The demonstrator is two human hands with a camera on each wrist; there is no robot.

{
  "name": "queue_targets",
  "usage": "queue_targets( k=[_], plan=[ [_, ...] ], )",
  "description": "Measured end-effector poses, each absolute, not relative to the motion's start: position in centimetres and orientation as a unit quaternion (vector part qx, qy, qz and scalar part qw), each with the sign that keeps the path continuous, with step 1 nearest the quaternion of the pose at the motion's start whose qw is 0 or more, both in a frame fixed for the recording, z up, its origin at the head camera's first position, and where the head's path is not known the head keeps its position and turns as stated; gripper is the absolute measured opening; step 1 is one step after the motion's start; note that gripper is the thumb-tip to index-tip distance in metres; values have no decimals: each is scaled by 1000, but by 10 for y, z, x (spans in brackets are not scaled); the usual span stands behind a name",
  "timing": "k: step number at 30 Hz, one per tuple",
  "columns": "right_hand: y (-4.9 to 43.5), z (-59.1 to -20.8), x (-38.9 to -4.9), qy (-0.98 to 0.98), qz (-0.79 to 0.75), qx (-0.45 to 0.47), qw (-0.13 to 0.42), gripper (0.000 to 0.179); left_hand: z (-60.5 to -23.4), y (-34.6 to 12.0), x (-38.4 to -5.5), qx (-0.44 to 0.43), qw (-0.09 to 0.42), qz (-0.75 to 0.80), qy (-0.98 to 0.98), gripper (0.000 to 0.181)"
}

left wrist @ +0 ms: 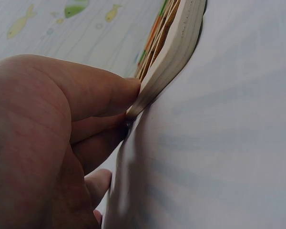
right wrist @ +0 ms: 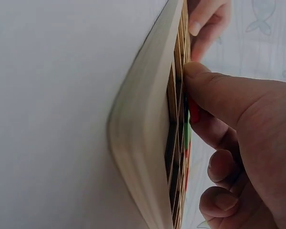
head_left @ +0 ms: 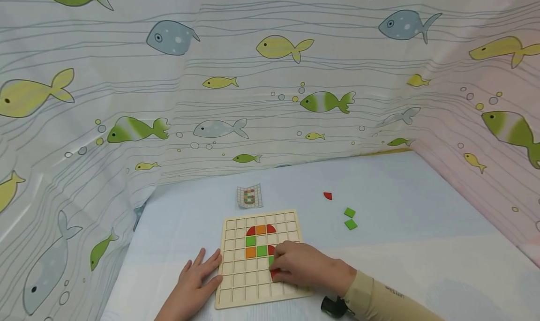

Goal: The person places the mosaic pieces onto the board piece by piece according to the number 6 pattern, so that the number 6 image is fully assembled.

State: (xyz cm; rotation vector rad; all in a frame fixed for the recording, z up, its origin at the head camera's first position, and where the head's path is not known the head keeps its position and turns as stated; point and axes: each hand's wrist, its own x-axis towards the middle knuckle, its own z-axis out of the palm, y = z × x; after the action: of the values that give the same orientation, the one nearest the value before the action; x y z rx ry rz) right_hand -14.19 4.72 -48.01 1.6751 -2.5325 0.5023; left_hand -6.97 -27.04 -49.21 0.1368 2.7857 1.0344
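A wooden grid board (head_left: 236, 283) lies on the table with red, orange and green tiles set in some cells. At its lower right part, my right hand (head_left: 300, 265) pinches a red quarter-round tile (right wrist: 194, 110) between thumb and fingers, right at the grid. A green tile (head_left: 271, 261) and another red tile (head_left: 271, 250) sit just above it, partly covered by the hand. My left hand (head_left: 195, 279) touches the board's left edge with thumb and fingertips, the fingers fairly straight and spread. In the left wrist view, the thumb (left wrist: 119, 88) meets the board's side.
Behind the board lies a small pattern card (head_left: 249, 197) with a coloured figure on a grid. To the right are a loose red quarter-round tile (head_left: 328, 196) and two green square tiles (head_left: 349, 212). Fish-print cloth (head_left: 270, 124) hangs around the table's back and sides.
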Motion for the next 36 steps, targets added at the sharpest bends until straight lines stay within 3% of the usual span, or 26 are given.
queue_targets(
  k=[8,17,23,36],
  plan=[
    [44,-481,-142,-815,176,551,45,16,-491,-270,-69,43,87,346,933,60],
    [42,-480,-141,-823,208,529,-4,16,-493,-272,-70,43,95,349,931,62],
    [42,-480,-142,-821,218,527,-9,17,-491,-271,-71,44,91,352,931,62],
    [76,-479,-146,-847,293,439,-65,37,-490,-270,-72,40,92,349,932,60]
  ],
)
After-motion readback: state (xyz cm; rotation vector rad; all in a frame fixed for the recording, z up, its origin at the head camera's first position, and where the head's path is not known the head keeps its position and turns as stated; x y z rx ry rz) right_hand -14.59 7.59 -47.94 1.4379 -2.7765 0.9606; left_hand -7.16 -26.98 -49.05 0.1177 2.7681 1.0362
